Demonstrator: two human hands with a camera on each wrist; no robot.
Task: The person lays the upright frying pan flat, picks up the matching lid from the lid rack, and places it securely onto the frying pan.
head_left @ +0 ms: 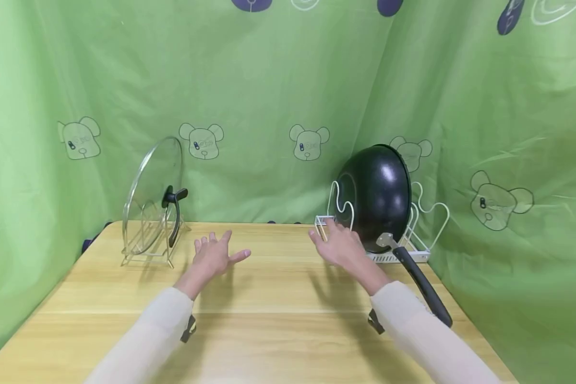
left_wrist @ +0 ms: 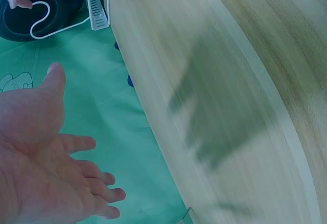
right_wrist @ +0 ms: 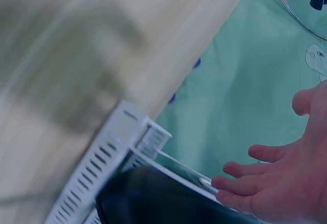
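Observation:
My left hand [head_left: 212,258] reaches over the table with its fingers spread and nothing in it. To its left, a glass lid [head_left: 146,186] with a black handle [head_left: 170,197] stands on edge in a wire rack [head_left: 149,257]. On the other side, my right hand [head_left: 342,246] is stretched out, its fingers overlapping the left end of a white rack [head_left: 398,258] in the head view. A black wok [head_left: 376,197] stands tilted on its side in that rack. Its long handle [head_left: 424,288] points toward me, beside my right sleeve. In the right wrist view the right palm and fingers hold nothing.
Both racks stand near the back of a light wooden table [head_left: 249,341]. Behind and to the sides hangs a green curtain [head_left: 269,80] printed with bear faces. Wooden surface lies between the two racks. A black strap shows under each sleeve.

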